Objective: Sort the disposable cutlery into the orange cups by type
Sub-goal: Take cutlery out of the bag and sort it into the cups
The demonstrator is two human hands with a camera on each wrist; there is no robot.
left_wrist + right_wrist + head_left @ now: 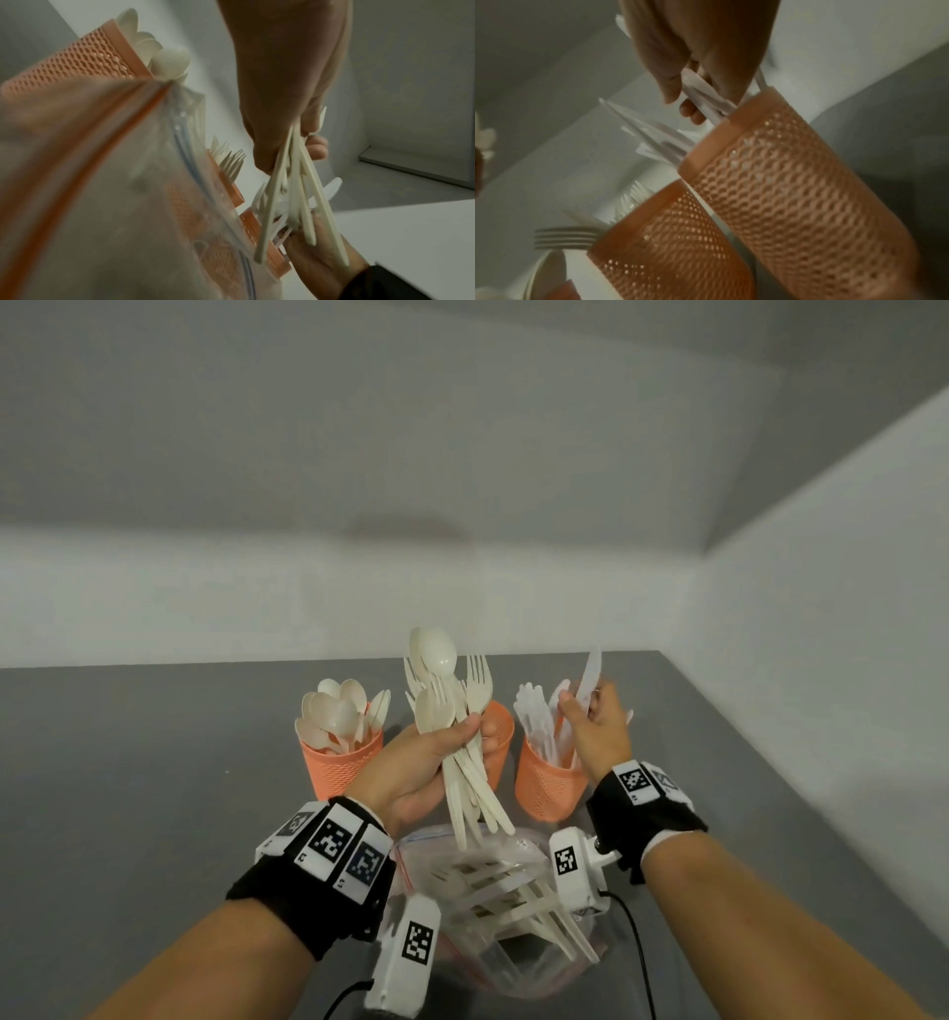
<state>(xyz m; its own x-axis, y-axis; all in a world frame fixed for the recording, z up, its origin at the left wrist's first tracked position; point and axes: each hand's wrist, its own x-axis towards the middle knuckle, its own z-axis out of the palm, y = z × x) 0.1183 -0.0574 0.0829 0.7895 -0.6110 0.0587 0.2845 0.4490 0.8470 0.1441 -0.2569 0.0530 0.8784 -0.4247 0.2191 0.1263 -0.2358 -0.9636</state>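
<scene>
Left hand [431, 757]: raised over the table [154, 762], palm turned toward the camera, thumb across the front. Fingers and thumb wrapped round a bundle [452, 711] of cream spoons and forks, heads up and fanned, handles splaying down below the palm. From the left wrist the handles cross each other loosely under the fist.

Right hand [598, 726]: lifted above the right cup [547, 788], back of hand to the camera. Thumb and fingers pinch a white knife [590, 675], blade up; its lower end sits at or just inside the cup mouth, per the right wrist view.

Cups: three orange mesh cups in a row on the grey table, near the wall.
- Left cup [339, 767]: full of cream spoons, bowls up.
- Middle cup [500, 737]: mostly hidden behind the left hand; the wrist views show fork tines above its rim.
- Right cup: white knives standing, leaning in several directions.

Bag [488, 891]: clear zip bag, lying on the table just in front of the cups, between the forearms. More cream cutlery inside, lying flat; types too blurred to tell.

Both wrists carry black bands with square-coded white tags.
</scene>
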